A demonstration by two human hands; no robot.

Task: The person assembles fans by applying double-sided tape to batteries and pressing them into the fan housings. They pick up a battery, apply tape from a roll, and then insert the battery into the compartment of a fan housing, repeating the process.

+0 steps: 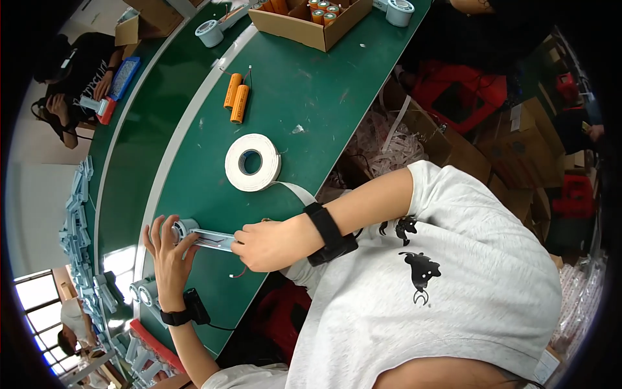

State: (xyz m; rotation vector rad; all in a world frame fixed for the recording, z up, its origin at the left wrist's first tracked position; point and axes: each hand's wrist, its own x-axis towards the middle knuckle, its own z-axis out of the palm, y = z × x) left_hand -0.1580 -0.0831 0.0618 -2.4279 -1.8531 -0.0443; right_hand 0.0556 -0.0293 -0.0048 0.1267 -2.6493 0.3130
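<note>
Left hand pinching pale-blue housing, other fingers splayed; right hand closed on opposite end. Loose wire alongside could snag if grip shifts.

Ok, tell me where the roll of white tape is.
In the head view, the roll of white tape lies left of centre on the green table, between the pair of orange cylinders and the right hand.

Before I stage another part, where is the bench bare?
Widest: green bench between box, batteries and roll, despite small scraps. Another, smaller: between roll and pale rail. Crowded: at the left hand and right hand, with the blue part and tape strip.
</note>
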